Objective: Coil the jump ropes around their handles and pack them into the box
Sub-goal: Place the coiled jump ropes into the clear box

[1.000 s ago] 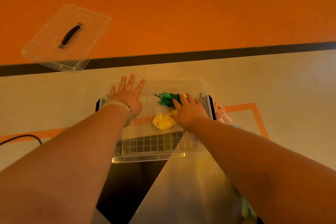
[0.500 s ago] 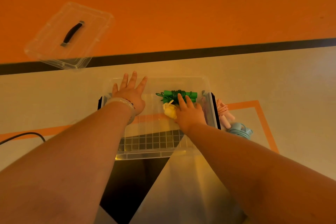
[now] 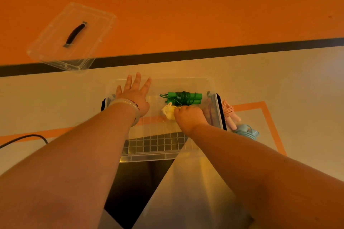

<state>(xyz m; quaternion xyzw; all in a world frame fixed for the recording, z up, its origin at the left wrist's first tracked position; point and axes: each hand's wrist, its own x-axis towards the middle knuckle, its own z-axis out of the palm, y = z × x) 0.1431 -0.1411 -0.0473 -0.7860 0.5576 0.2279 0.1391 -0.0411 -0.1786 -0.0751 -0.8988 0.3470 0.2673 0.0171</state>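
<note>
Left hand point(image 3: 135, 96) spread flat; right hand point(image 3: 189, 117) curled round yellow rope point(image 3: 168, 112).

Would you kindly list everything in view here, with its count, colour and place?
box: 1, clear, open, on the floor in the middle
lid: 1, clear with a black handle, on the orange floor, far left
green rope: 1, green, coiled, in the box at its far right
yellow rope: 1, yellow, in the box, just nearer than the green one
pink rope: 1, pink, on the floor outside the box's right wall
blue rope: 1, light blue, on the floor beside the pink one, nearer
cable: 1, black, on the floor, left edge
bracelet: 1, pale, on the left wrist
left hand: 1, fingers spread, at the box's left side
right hand: 1, fingers curled, holds the yellow rope
</note>
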